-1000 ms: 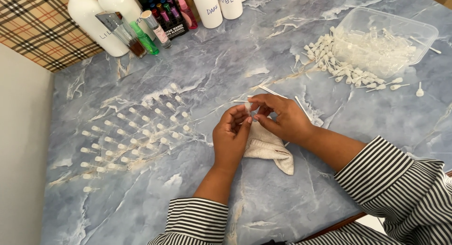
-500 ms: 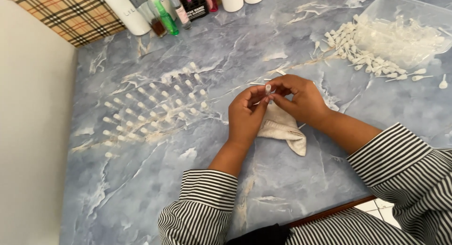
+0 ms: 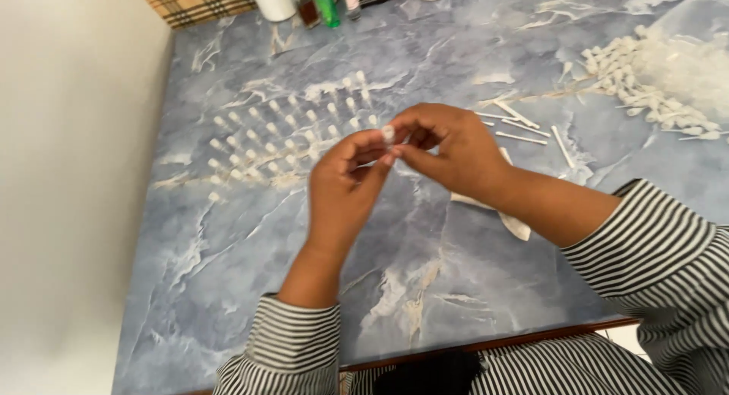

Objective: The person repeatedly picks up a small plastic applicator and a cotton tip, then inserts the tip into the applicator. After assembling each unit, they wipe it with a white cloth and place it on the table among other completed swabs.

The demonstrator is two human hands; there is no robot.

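2 hands pinch 1 tiny white piece above a blue marbled table.

The left hand (image 3: 343,184) and right hand (image 3: 448,148) meet fingertip to fingertip, both closed on the small white piece (image 3: 388,133) held just over the table (image 3: 425,258). About 30 small white pieces (image 3: 292,137) stand in rows behind the hands; the far ones blur together, so the count is rough. 4 thin white sticks (image 3: 524,129) lie to the right. A white cloth (image 3: 510,220) is mostly hidden beneath the right wrist. The heap of white pieces (image 3: 645,68) is too blurred to count, and the bottles (image 3: 319,0) are cut off by the top edge.
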